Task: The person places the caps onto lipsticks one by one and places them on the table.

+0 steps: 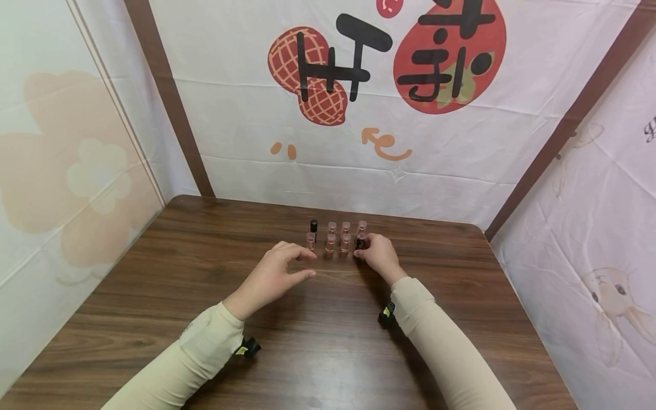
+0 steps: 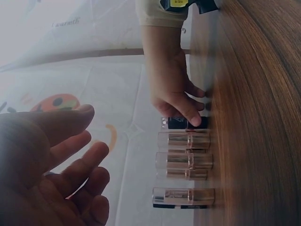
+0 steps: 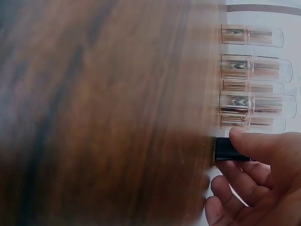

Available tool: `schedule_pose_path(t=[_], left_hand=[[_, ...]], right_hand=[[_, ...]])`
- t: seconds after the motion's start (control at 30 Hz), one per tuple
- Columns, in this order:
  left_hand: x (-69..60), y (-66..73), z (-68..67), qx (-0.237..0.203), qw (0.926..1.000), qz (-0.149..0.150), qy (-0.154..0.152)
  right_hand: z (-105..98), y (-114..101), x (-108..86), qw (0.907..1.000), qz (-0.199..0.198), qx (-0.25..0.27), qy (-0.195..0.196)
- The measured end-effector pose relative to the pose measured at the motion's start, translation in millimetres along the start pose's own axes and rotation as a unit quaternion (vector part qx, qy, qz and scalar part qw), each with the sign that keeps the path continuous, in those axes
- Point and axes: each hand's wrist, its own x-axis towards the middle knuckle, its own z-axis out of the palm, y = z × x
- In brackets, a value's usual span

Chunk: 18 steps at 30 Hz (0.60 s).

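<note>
At the right end of the front row, my right hand [image 1: 381, 256] pinches a black lipstick tube [image 3: 225, 149] between thumb and fingers; it stands upright with its base at the table. Several lipsticks with clear caps and rose-gold bodies [image 1: 330, 244] stand upright beside it in two short rows. Another black tube [image 1: 314, 228] is at the back left, behind a clear-capped lipstick [image 1: 310, 241]. My left hand [image 1: 274, 274] hovers just left of the rows, fingers and thumb spread apart. Nothing is in that hand [image 2: 61, 165] in the left wrist view.
The lipsticks stand toward the far edge of a dark wood-grain table [image 1: 328, 341]. Behind it hangs a white printed cloth [image 1: 230, 131], with more cloth at both sides. Black straps with small devices [image 1: 248, 347] sit at both wrists.
</note>
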Motion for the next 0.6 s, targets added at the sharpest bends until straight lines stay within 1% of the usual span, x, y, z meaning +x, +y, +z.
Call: schedule_pose_path(t=[0.17, 0.33, 0.47, 0.6], left_hand=[[1.3, -0.2, -1.6, 0.005, 1.0, 0.002, -0.001], [1.7, -0.1, -1.2, 0.008, 0.9999, -0.006, -0.005], [1.7, -0.7, -2.4, 0.007, 0.9997, -0.02, -0.008], [2.4, -2.2, -5.6, 0.012, 0.9996, -0.026, -0.005]], right_hand=[[-0.7, -1.0, 1.5, 1.0, -0.001, 0.002, 0.0], [-5.8, 1.2, 0.4, 1.0, -0.003, -0.001, -0.008], [-22.0, 1.8, -4.5, 0.9997, -0.014, 0.018, -0.006], [-44.7, -1.8, -13.5, 0.998, -0.045, 0.041, 0.015]])
